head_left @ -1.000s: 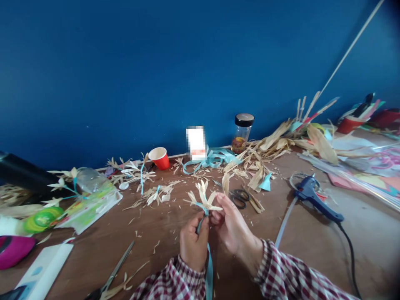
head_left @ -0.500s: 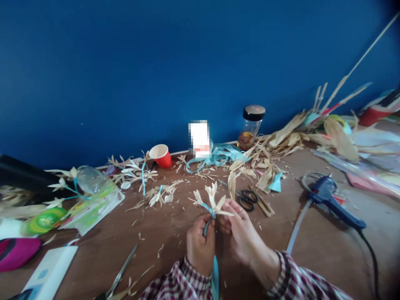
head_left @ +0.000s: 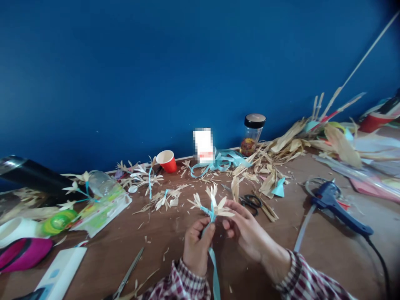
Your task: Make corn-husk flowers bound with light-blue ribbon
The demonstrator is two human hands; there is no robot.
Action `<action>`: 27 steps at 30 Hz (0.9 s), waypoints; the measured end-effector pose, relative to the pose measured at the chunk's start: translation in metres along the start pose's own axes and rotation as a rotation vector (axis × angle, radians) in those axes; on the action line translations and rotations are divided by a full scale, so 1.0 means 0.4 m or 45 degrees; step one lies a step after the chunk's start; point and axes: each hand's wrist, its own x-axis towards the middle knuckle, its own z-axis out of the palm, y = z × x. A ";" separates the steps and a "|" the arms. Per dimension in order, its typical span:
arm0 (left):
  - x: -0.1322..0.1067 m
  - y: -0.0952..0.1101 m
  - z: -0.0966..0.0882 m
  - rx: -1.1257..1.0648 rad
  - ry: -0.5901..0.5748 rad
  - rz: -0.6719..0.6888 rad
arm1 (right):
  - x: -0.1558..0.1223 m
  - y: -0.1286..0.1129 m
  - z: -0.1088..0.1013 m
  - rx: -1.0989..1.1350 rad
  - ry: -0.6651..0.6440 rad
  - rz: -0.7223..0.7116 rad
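Corn-husk flower sprig (head_left: 213,205) sits upright at mid-table, blossoms up, stem pinched low between thumb and fingers of the left hand (head_left: 197,243); I read that as a narrow, firm grip. Long axis runs up and away from the left fist, forking just above the thumb: one blue-wrapped branch leans left, another stands near the middle, and pale petals splay right. Key relation, as I judge it: the blossoms lie beyond the left grip, and their right side faces the right hand (head_left: 245,227), so the right is nearer the petals, the left nearer the stem. Right fingers are half curled right beside those petals; I can't tell if they pinch one or just rest close. Light-blue ribbon (head_left: 215,271) trails from under the left hand toward me, between the forearms; my view of where it meets the stem is blocked by fingers. Further out, black-handled scissors (head_left: 252,203) lie just past the right hand, blue glue gun (head_left: 340,210) well right, second scissors (head_left: 130,268) near left, other husk sprigs (head_left: 149,181) far left, red paper cup (head_left: 168,162) and lidded jar (head_left: 252,139) by the wall.
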 end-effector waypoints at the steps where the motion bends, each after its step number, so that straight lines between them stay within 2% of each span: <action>1: 0.006 -0.002 -0.004 -0.133 -0.033 -0.106 | 0.000 -0.001 -0.002 0.086 -0.043 0.055; 4: 0.023 0.000 -0.016 -0.349 -0.126 -0.283 | 0.001 -0.001 -0.005 0.244 -0.157 0.130; 11: 0.033 0.020 -0.034 -0.397 -0.234 -0.385 | 0.006 0.007 -0.006 0.364 -0.193 0.129; 18: 0.035 0.022 -0.036 -0.350 -0.333 -0.404 | 0.005 0.016 -0.008 0.269 -0.146 0.216; 22: 0.033 0.011 -0.038 -0.357 -0.304 -0.370 | 0.000 0.029 -0.004 0.269 -0.104 0.254; 27: 0.030 0.007 -0.039 -0.281 -0.194 -0.435 | 0.001 0.040 0.002 0.368 -0.076 0.158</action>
